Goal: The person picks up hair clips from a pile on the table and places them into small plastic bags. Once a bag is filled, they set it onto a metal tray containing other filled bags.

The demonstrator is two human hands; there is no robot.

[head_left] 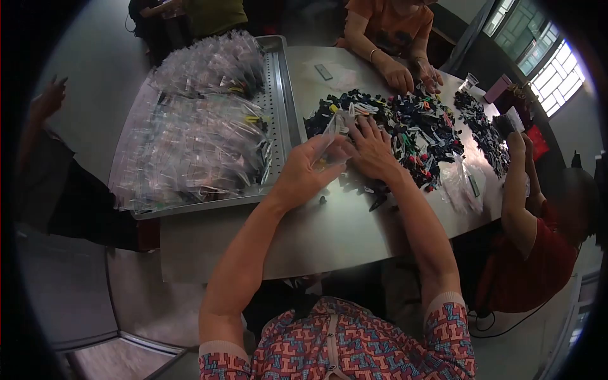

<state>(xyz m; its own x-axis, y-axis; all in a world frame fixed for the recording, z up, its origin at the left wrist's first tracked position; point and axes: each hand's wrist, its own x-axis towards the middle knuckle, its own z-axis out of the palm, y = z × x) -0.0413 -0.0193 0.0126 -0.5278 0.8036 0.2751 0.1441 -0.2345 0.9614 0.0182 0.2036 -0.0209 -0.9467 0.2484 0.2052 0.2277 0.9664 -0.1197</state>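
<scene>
My left hand (303, 170) is closed on a clear plastic bag (330, 134), thumb and fingers curled about its sides. The bag tilts toward the pile, and something small and yellowish shows low in it. Just right of the bag, my right hand (375, 151) lies palm down with fingers stretched over the near edge of a pile of small parts (415, 130). Most parts are black, mixed with white, red, green and yellow ones. Whether anything sits under my right fingertips is hidden.
At left, a perforated metal tray (273, 95) bears many filled clear bags (196, 145). Loose clear bags (461, 187) lie to the right. A co-worker in orange (396, 31) handles parts across the metal table (266, 244); another in red (532, 253) sits right. A person stands left.
</scene>
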